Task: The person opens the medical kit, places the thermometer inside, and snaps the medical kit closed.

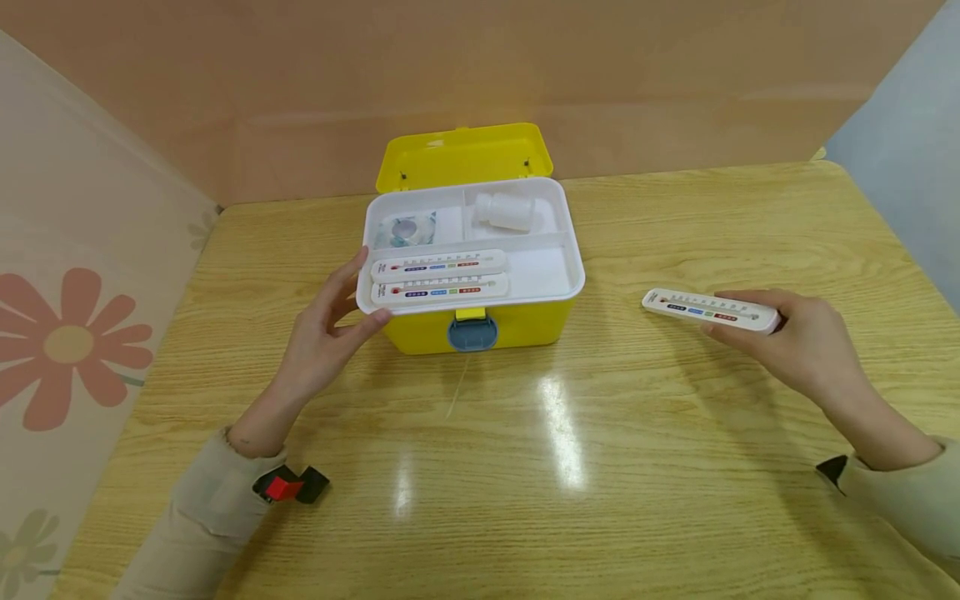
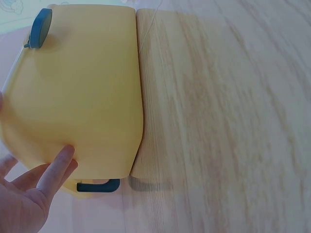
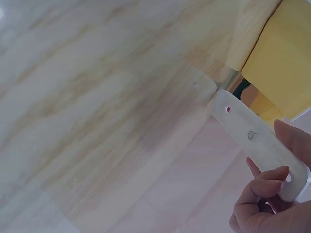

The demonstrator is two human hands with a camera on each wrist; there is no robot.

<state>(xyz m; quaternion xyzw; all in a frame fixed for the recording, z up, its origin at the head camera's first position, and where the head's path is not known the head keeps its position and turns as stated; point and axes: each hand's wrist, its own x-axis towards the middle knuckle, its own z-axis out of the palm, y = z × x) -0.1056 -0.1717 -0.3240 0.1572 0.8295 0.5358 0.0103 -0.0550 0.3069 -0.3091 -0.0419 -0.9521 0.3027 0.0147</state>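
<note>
In the head view, my right hand [image 1: 806, 337] holds a white strip thermometer [image 1: 708, 310] by one end, above the table to the right of the box. Its plain back [image 3: 255, 138] shows in the right wrist view. My left hand [image 1: 322, 325] touches the left end of a yellow storage box [image 1: 517, 327], thumb at the front rim and fingers spread along the side. Fingertips [image 2: 68, 153] rest against the box wall in the left wrist view. Two more thermometers [image 1: 441, 289] lie side by side in the front compartment of the white tray [image 1: 551, 271].
The yellow lid [image 1: 465, 158] stands open behind the tray. A white bottle [image 1: 506, 212] lies in the back right compartment and a patterned packet [image 1: 406, 229] in the back left one. A grey-blue latch [image 1: 472, 335] hangs at the front. Wooden table [image 1: 487, 500] surrounds the box.
</note>
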